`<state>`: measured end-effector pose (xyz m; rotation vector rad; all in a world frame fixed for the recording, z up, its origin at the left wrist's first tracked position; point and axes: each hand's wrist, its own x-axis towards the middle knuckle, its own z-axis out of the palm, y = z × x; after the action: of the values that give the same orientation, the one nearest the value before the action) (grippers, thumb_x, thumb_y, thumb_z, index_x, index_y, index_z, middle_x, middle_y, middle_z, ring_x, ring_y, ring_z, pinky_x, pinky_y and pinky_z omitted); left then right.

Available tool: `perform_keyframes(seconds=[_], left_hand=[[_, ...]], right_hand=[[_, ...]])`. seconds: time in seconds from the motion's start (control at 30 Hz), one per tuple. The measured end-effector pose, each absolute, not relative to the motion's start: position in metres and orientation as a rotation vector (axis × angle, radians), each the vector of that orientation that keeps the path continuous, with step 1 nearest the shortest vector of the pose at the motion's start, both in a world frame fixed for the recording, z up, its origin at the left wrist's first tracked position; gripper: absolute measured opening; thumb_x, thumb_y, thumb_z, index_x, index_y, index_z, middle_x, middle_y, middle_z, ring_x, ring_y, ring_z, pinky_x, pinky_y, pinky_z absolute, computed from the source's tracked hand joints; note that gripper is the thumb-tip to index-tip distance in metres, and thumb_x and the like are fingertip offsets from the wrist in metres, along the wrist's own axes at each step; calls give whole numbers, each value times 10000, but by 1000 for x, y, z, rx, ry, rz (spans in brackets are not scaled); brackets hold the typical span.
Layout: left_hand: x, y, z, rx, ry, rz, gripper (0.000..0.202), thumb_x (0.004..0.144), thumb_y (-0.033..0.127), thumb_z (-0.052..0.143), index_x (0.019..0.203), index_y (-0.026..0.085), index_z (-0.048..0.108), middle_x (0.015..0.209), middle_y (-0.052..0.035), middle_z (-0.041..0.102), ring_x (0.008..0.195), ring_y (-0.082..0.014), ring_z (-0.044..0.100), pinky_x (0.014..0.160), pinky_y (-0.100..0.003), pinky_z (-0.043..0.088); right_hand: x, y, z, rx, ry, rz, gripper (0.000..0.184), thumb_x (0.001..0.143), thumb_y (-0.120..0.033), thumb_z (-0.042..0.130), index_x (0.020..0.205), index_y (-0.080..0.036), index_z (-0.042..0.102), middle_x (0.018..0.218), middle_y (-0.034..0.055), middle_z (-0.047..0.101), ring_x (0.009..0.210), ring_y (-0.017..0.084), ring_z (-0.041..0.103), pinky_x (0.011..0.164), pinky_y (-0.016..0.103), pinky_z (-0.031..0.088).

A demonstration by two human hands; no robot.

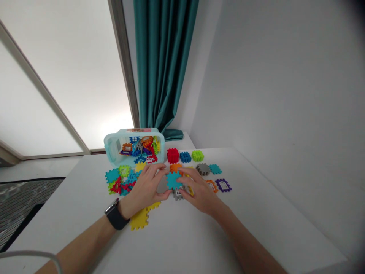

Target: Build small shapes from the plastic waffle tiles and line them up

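Left hand point(145, 186) and right hand point(199, 190) half-curl around a teal waffle tile point(173, 180), holding it lightly; a slip could jolt the plastic bin point(134, 146) at twelve o'clock

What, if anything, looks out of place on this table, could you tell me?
The clear blue bin lies tipped on its side, its open top facing the person, and a tangled heap of interlocking pieces sits spilled in front of it, just beyond the left hand.
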<state>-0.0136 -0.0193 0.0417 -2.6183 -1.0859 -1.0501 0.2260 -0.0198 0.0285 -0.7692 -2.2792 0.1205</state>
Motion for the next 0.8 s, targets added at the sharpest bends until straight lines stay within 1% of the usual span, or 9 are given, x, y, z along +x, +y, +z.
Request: perform_keyframes(seconds=[0.1,0.23,0.3,0.47,0.57,0.67,0.73,0.8], left_hand=[[-10,-22,41,-2614,-1094,-1051,472,786,306,729,1197,177,536,1196,-139,598,1095,-304,583,956,-449,484],[-9,-26,42,-2629,-1110,-1069,445,841,328,681,1227,172,524,1186,-134,620,1088,-292,587,964,-443,472],[-10,-26,40,-2641,-1140,-1071,471,856,330,648,1273,163,504,1200,-140,623,1106,-299,584,969,-450,469],[-13,-18,26,-2596,-1293,-1055,378,940,270,508,1302,162,490,1206,-143,627,1118,-287,590,955,-439,475],[-14,-13,21,-2619,-1356,-981,311,945,263,491,1237,169,539,1184,-130,628,1090,-279,597,939,-430,476],[-14,-10,19,-2703,-1382,-849,203,946,267,480,1087,197,608,1103,-95,650,1046,-273,609,911,-430,469],[-14,-9,19,-2765,-1403,-721,178,952,278,471,1008,206,624,1044,-77,664,1005,-272,616,881,-433,466],[-14,-8,16,-2808,-1424,-604,182,954,288,468,976,213,632,1021,-69,671,987,-275,617,856,-431,465]], right_hand=[[227,-20,29,-768,-2287,128,320,911,-141,598,1211,-253,584,1394,109,567,1303,260,528,1092,491,469],[235,-15,35,-765,-2275,125,365,886,-138,618,1226,-266,589,1368,100,598,1285,265,544,1093,495,458],[244,-11,39,-795,-2262,127,345,886,-152,624,1211,-262,591,1364,103,605,1276,269,549,1088,503,456],[288,-4,37,-952,-2192,174,301,891,-161,601,1173,-265,601,1344,97,626,1257,267,560,1069,514,467],[320,-1,29,-1051,-2153,221,301,892,-174,600,1176,-272,607,1361,89,623,1266,261,557,1077,506,472],[349,4,21,-1137,-2109,217,301,896,-204,601,1187,-281,611,1368,84,623,1267,263,563,1074,507,482],[364,10,16,-1173,-2092,226,317,904,-210,584,1211,-288,601,1387,78,611,1281,261,560,1086,507,474],[377,16,10,-1199,-2084,232,326,899,-214,584,1215,-291,601,1389,74,610,1279,261,567,1094,507,469]])
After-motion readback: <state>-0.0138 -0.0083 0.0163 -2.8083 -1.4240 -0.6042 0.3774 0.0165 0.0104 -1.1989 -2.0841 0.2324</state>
